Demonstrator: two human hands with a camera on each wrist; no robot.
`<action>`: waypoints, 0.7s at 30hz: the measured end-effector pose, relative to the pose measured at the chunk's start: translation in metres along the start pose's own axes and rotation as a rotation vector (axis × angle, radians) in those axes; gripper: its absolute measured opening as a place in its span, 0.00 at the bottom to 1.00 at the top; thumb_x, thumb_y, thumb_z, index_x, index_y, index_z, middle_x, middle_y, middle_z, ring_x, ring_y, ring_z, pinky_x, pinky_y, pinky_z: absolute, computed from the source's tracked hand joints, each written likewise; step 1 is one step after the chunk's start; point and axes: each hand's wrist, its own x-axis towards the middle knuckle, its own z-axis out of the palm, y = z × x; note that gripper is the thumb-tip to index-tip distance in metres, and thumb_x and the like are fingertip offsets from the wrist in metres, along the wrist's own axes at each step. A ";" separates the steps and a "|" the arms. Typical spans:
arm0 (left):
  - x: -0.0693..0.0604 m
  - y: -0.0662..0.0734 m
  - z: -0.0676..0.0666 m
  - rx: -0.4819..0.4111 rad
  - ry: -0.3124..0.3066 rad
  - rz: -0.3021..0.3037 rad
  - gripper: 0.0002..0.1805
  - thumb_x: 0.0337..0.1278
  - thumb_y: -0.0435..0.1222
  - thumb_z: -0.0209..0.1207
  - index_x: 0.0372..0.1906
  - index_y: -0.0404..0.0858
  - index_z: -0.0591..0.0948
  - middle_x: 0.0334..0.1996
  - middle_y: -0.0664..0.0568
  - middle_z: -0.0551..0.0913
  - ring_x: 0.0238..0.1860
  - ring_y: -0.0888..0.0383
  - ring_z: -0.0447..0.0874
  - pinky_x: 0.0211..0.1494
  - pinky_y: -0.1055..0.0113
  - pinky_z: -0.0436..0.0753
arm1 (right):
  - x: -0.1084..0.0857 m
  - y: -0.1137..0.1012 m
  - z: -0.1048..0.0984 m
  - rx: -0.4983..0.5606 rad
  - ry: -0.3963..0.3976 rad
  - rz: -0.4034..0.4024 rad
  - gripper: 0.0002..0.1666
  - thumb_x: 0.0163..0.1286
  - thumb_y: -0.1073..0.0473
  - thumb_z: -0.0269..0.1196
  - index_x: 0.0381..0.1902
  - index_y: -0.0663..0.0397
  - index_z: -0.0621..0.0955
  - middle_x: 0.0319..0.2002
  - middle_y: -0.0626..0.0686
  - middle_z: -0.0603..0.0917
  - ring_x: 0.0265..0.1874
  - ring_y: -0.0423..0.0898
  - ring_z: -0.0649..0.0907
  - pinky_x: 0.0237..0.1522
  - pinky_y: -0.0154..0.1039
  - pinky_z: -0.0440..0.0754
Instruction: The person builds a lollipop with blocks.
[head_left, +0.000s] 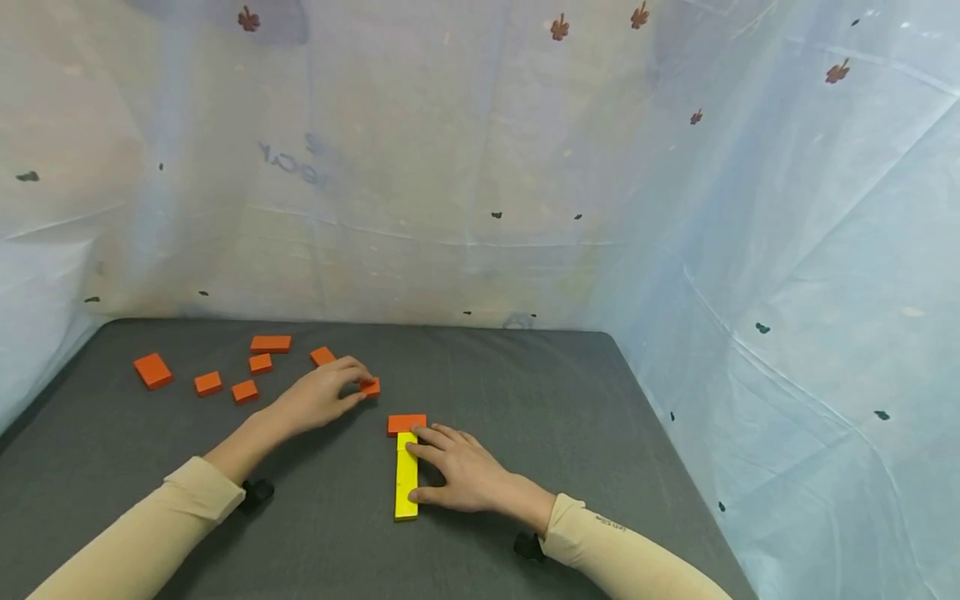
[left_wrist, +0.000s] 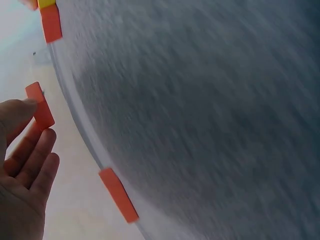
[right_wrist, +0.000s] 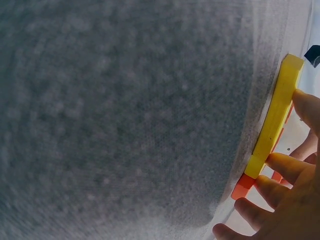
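Note:
My left hand (head_left: 322,395) pinches a small orange block (head_left: 371,387) between thumb and fingertips. The left wrist view shows that orange block (left_wrist: 41,106) held at the ends of the fingers. To its right and nearer me, an orange block (head_left: 401,425) lies crosswise at the far end of a yellow strip (head_left: 406,487), which seems made of a short and a long piece. My right hand (head_left: 468,475) lies with spread fingers along the strip's right side. Its thumb and fingertips touch the yellow (right_wrist: 275,115) and reach the orange block (right_wrist: 242,187).
Several loose orange blocks lie at the back left of the dark table (head_left: 540,392), among them a larger block (head_left: 153,372) and a long one (head_left: 271,343). One orange block (head_left: 322,356) sits just beyond my left hand. Pale plastic sheeting (head_left: 420,167) surrounds the table.

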 end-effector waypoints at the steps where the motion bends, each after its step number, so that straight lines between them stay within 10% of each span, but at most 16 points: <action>1: 0.002 0.002 0.002 -0.002 -0.007 0.004 0.15 0.64 0.31 0.70 0.55 0.38 0.87 0.53 0.45 0.83 0.52 0.46 0.85 0.51 0.48 0.86 | 0.000 0.000 0.000 0.000 0.000 0.001 0.43 0.75 0.30 0.59 0.81 0.40 0.67 0.82 0.45 0.58 0.81 0.53 0.60 0.76 0.60 0.63; 21: 0.024 0.012 0.028 0.031 -0.165 0.047 0.13 0.66 0.35 0.69 0.54 0.42 0.87 0.53 0.48 0.83 0.51 0.50 0.85 0.52 0.54 0.86 | 0.000 0.001 0.000 -0.015 0.009 -0.018 0.42 0.76 0.31 0.59 0.80 0.41 0.67 0.82 0.47 0.59 0.80 0.53 0.61 0.76 0.59 0.64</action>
